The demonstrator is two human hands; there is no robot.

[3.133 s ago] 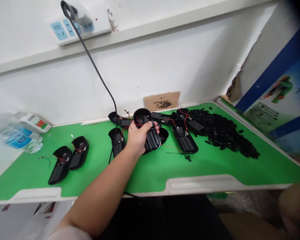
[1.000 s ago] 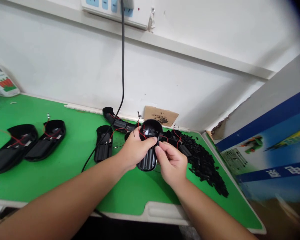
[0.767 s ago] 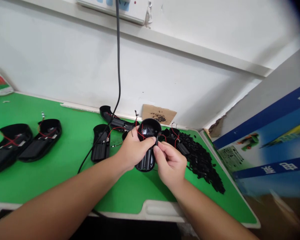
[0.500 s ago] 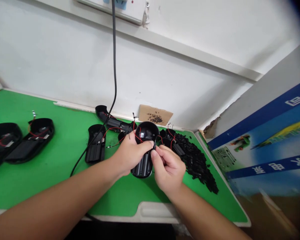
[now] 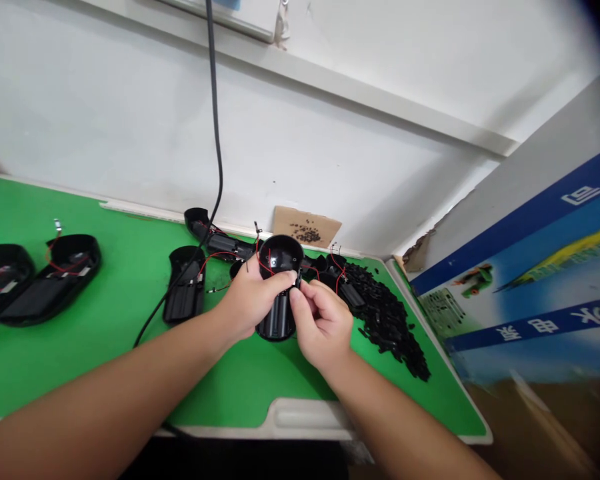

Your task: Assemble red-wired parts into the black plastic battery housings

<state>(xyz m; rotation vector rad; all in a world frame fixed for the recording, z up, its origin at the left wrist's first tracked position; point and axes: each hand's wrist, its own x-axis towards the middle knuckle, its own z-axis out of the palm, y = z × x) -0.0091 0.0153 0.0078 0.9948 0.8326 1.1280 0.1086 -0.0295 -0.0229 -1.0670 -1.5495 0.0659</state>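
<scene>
A black plastic housing (image 5: 279, 319) with a round upper end and thin red wires is held above the green table. My left hand (image 5: 247, 293) grips it from the left, its thumb lying across the middle. At the housing's right edge, my right hand (image 5: 325, 320) is closed in a pinch, thumb and index finger beside the left thumb tip; whatever they pinch is too small to make out. Similar wired housings lie behind, with one (image 5: 185, 287) just left of my left hand. A heap of small black parts (image 5: 393, 320) lies to the right.
Two larger black housings (image 5: 55, 287) (image 5: 5, 277) lie at the far left of the green table (image 5: 130, 373). Cardboard with tiny dark pieces (image 5: 285, 220) leans near the white wall. A black cable (image 5: 215, 100) hangs down onto the table. A printed box (image 5: 545, 280) stands at the right.
The whole view has shifted slightly, so most things appear further left. Both hands remain on the housing, with the right fingers still pinched at its right edge.
</scene>
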